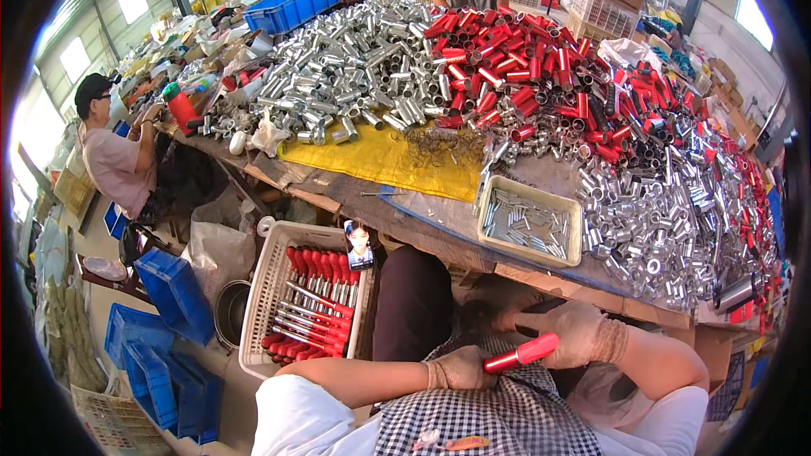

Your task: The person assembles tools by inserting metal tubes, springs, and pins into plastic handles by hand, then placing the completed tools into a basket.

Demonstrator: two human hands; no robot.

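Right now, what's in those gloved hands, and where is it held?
A red handle-like piece, held at its shiny end by the left hand; the right hand is by its rounded end, its grip unclear.

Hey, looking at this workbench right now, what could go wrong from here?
The red piece, held above the checkered apron, might drop if the gloved left hand loosens its grip. The cream tray of metal pins sits close to the near edge of the table, so a bump could spill it. The phone stands at the rim of the white crate and could fall among the red-handled tools.
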